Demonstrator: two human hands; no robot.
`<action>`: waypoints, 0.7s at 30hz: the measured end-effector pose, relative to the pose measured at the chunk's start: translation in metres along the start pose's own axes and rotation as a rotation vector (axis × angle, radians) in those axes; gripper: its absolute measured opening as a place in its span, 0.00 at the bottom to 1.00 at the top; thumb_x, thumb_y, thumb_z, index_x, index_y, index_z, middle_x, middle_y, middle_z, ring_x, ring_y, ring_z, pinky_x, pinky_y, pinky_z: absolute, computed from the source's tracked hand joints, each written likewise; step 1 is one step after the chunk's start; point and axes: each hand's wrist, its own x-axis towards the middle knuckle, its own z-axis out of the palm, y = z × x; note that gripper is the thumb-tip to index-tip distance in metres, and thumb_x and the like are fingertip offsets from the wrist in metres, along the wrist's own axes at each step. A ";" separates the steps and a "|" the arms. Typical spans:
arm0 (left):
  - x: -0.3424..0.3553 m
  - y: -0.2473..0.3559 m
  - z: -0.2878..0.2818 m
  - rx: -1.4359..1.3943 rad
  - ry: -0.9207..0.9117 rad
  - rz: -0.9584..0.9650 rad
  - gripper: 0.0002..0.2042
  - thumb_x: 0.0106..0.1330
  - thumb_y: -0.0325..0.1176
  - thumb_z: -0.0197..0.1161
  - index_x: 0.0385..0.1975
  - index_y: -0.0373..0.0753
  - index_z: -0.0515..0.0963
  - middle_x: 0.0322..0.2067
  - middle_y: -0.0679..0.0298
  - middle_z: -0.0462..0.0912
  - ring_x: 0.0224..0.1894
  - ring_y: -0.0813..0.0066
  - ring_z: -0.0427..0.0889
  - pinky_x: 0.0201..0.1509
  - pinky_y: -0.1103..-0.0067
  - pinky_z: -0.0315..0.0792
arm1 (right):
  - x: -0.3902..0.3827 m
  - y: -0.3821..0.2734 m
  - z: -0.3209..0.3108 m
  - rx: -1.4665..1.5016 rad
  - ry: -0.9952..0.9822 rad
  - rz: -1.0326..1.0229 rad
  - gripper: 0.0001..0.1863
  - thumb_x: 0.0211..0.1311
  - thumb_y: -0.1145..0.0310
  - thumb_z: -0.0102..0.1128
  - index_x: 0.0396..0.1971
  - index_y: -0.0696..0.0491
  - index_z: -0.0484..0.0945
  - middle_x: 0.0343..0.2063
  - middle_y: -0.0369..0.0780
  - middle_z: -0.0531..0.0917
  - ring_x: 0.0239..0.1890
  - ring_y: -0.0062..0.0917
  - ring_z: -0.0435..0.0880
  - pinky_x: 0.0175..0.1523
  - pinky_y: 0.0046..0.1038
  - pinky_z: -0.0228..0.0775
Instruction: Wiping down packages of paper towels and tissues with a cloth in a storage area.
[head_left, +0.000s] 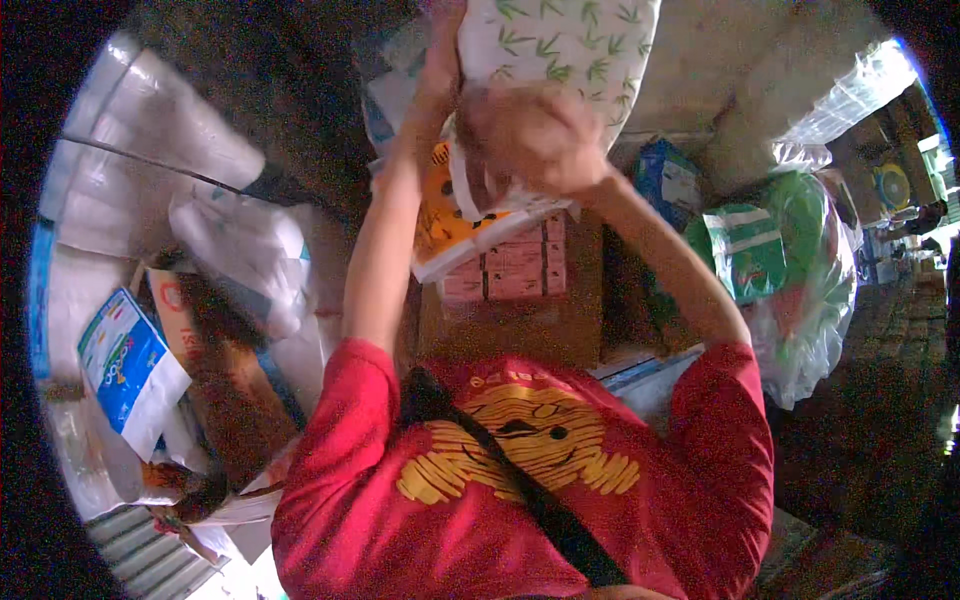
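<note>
My left hand (442, 40), blurred at the top of the view, grips the left edge of a white package with green leaf prints (555, 40). Over that package's lower part is my right hand (535, 140), too smeared by motion to show whether its fingers grip anything. An orange-and-white package (445, 215) sits beneath my hands, partly hidden by them. Below it, pink packs (505, 270) rest on a brown cardboard box (510, 335).
White wrapped bundles (235, 250), a blue-and-white package (125, 355) and cardboard (230, 400) crowd the left. Rightward are a blue package (665, 180) and green packs in clear plastic (760, 250). A person (925, 215) is small at the far right.
</note>
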 end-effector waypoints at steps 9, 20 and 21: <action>0.018 -0.022 -0.028 0.429 0.463 0.133 0.33 0.60 0.58 0.44 0.56 0.36 0.59 0.53 0.59 0.66 0.54 0.66 0.65 0.56 0.69 0.60 | 0.033 0.058 -0.051 -0.454 -0.043 -0.177 0.24 0.36 0.55 0.64 0.40 0.39 0.75 0.48 0.34 0.73 0.50 0.29 0.71 0.52 0.40 0.62; 0.011 -0.008 -0.014 0.090 0.185 0.027 0.32 0.61 0.57 0.44 0.56 0.36 0.60 0.50 0.57 0.69 0.51 0.65 0.68 0.55 0.71 0.62 | -0.029 0.015 -0.003 -0.512 -0.239 -0.380 0.23 0.38 0.56 0.61 0.41 0.34 0.74 0.51 0.29 0.70 0.57 0.24 0.64 0.61 0.44 0.48; 0.017 -0.006 -0.029 0.123 0.213 0.039 0.32 0.60 0.58 0.43 0.56 0.37 0.61 0.50 0.58 0.69 0.51 0.65 0.69 0.54 0.72 0.63 | -0.034 0.009 -0.003 -0.550 -0.234 -0.427 0.21 0.41 0.57 0.60 0.41 0.34 0.74 0.51 0.27 0.70 0.57 0.23 0.64 0.61 0.43 0.49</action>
